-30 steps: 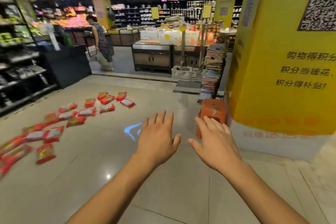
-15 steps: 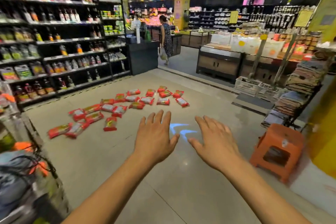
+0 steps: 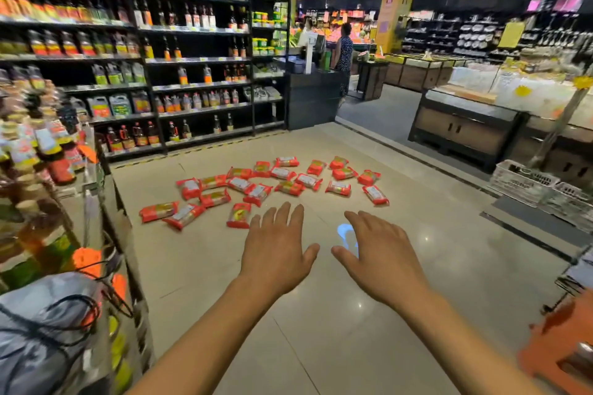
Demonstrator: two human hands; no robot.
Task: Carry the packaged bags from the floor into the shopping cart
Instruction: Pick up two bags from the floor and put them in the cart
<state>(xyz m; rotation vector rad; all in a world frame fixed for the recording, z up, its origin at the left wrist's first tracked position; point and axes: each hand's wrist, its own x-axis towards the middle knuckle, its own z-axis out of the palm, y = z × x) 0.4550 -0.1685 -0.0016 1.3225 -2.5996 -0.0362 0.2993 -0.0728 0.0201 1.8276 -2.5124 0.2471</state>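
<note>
Some twenty red bags (image 3: 258,194) lie flat on the floor (image 3: 433,234) ahead, mostly crosswise, a few pointing away. Two hands, left (image 3: 277,250) and right (image 3: 382,253), hover spread, palms down, holding nothing.

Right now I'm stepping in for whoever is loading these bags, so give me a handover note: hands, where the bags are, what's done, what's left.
Left hand: open, no grip on anything, held out over the beige tiled floor.
Right hand: open and empty, beside the left.
Red plastic packaged bags: scattered on the floor ahead of both hands.
Shopping cart: apparently the wire frame at the left edge, blurred, with a grey cloth bag in it.
Done: no red bag shows in the visible part of the cart.
Left: pick up the bags and load them.
</note>
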